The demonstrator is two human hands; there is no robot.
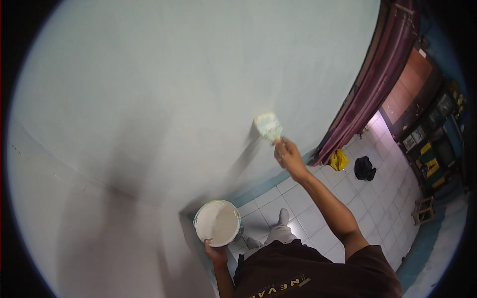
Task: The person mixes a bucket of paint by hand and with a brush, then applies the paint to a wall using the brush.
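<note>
In my right hand (pixel 289 156) is a paintbrush (pixel 268 126), its handle gripped between closed fingers. The wide brush head is coated in pale paint and lies against or very near the pale wall (pixel 208 74); I cannot tell whether it touches. Low and to the left, my left hand (pixel 215 252) holds a round paint bucket (pixel 217 223) by its near rim and side. Whitish paint shows inside, and the bucket's rim is smeared with paint.
A purple curtain (pixel 370 89) hangs at the wall's right end. On the white tiled floor (pixel 343 198) lie a yellow bag (pixel 339 160) and a black bag (pixel 364 169). Farther right stand a small wooden stool (pixel 423 211) and a dark cabinet (pixel 439 111).
</note>
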